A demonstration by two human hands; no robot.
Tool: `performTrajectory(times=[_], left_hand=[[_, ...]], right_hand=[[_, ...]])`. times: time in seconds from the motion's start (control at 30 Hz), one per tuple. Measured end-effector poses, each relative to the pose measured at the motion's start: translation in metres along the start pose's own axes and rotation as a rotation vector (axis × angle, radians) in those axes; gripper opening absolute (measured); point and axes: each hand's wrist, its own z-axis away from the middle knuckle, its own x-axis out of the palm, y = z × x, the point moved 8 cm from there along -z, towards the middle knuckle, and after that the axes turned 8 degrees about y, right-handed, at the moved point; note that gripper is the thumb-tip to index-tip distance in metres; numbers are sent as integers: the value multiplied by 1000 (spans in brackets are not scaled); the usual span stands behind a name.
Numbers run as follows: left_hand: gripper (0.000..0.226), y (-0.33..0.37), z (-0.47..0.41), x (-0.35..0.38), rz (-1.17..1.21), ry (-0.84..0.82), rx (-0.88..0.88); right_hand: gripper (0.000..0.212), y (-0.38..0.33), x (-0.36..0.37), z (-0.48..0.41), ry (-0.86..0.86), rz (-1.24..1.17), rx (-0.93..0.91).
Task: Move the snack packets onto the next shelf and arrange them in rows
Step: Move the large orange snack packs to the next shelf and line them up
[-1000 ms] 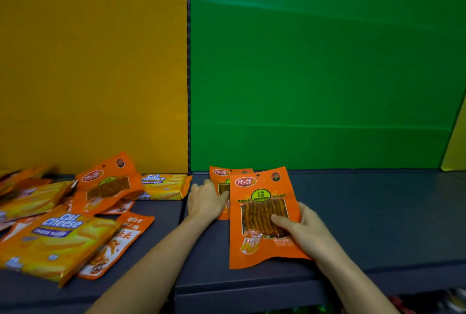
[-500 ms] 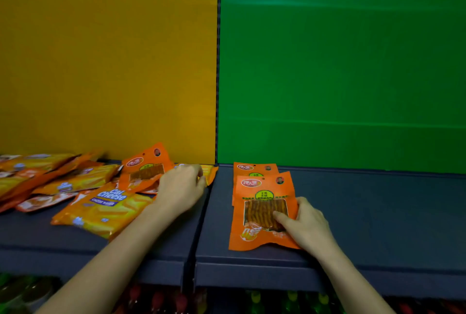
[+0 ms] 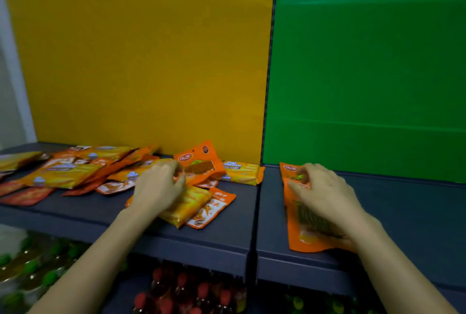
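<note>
On the left dark shelf point(image 3: 75, 215) lies a loose pile of orange and yellow snack packets point(image 3: 70, 172). My left hand point(image 3: 158, 187) reaches over a yellow Cal Cheese packet point(image 3: 194, 205), and its fingertips close on the lower left edge of a tilted orange packet point(image 3: 201, 162). On the right shelf point(image 3: 416, 212) two orange packets lie one behind the other: a front one point(image 3: 296, 228) and a rear one point(image 3: 288, 167), mostly hidden. My right hand point(image 3: 325, 195) rests flat on the front packet, fingers spread, fingertips at its top edge.
A yellow back panel point(image 3: 141, 61) stands behind the left shelf and a green one point(image 3: 365, 74) behind the right, with a narrow gap between the shelves. Bottles with red caps point(image 3: 191, 293) and green caps point(image 3: 30, 265) stand on the level below.
My left hand moved from the right shelf's packets over to the left pile and reached the tilted orange packet. My right hand slid up the front packet toward its top edge.
</note>
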Motion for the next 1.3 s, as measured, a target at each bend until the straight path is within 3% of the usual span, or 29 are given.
performTrajectory(times=[0.1,0.2,0.33,0.53,0.73,0.93,1.07,1.2,1.3], left_hand=[[22,-37,-9,-14,-3,39,-16],[23,-84,-23,-23,-37,31,-40],[26,-151,-45,-25,-105,-15,-62],[23,-208,-76,-27,11,22,-70],[46,-220,-89,32,-69,-396,-97],[84,-225,-95,67,-254,-619,-149],[100,-225,-99,70,-121,-649,-267],[132,-233,-99,84,202,-685,-478],[122,-229,-103,89,374,-651,-566]], right_hand=[[35,-54,30,-20,-43,-76,-92],[36,-95,63,-43,-86,-124,-68],[47,-137,98,-73,-91,-113,-14],[70,-160,143,-97,-172,-13,115],[81,-161,170,-101,-238,145,210],[73,-155,181,-109,-301,-3,323],[84,-150,176,-111,-242,-84,374],[79,-148,174,-111,-206,-142,378],[74,-144,175,-110,-178,-192,384]])
